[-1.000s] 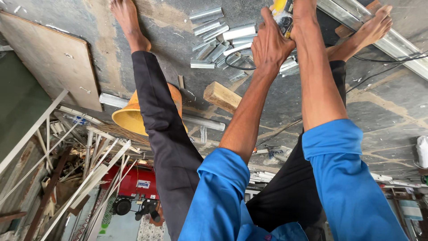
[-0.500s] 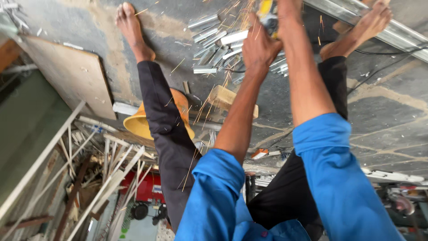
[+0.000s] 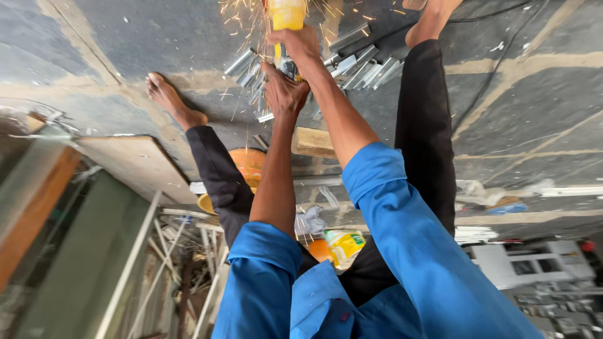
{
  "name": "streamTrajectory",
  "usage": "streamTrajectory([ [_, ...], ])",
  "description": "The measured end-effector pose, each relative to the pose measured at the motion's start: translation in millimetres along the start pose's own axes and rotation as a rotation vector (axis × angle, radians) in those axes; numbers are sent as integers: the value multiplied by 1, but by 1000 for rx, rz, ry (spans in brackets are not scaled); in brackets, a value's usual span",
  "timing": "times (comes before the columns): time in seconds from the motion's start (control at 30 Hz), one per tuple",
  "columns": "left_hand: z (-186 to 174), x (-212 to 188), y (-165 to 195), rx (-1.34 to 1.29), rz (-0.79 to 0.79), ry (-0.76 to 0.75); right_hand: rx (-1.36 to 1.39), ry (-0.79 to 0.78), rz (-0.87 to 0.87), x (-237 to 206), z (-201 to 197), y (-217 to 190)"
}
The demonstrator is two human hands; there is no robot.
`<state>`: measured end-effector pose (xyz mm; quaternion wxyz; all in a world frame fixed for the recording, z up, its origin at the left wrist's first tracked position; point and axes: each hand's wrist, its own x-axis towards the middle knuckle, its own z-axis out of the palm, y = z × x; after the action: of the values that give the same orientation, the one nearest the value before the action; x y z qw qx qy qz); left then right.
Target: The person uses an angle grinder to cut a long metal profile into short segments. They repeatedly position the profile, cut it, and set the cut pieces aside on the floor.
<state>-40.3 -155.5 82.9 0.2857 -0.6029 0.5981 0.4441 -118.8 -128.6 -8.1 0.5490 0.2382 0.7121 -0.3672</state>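
My right hand (image 3: 300, 45) grips a yellow angle grinder (image 3: 287, 14) near the top edge of the view. My left hand (image 3: 282, 94) closes around the tool's dark rear end just below it. Orange sparks spray out around the grinder's head over the concrete floor. Several short silver metal channel pieces (image 3: 367, 63) lie on the floor beside the tool, between my bare feet. Both my arms are in blue sleeves. The cutting disc itself is hidden.
My left foot (image 3: 166, 97) and right foot (image 3: 433, 16) rest on the floor either side. A wood block (image 3: 312, 143), an orange stool (image 3: 251, 164), a flat board (image 3: 135, 164), a yellow bottle (image 3: 344, 246) and a black cable (image 3: 502, 75) lie around. Metal strips are stacked lower left.
The view has swung, so my hands now sit left of centre. Sparks, faint half a second ago, now spray thickly from the grinder. My left hand has closed in behind the tool.
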Motion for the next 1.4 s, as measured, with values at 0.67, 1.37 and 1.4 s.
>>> streamTrajectory([
  [0.67, 8, -5, -42, 77, 5, -42, 0, 108, 103, -18, 7, 23],
  [1.37, 26, -30, -16, -24, -18, 70, 219, -110, -86, -14, -28, 55],
  [1.4, 26, -25, -13, -47, -21, 73, 197, -119, -94, -10, -28, 45],
])
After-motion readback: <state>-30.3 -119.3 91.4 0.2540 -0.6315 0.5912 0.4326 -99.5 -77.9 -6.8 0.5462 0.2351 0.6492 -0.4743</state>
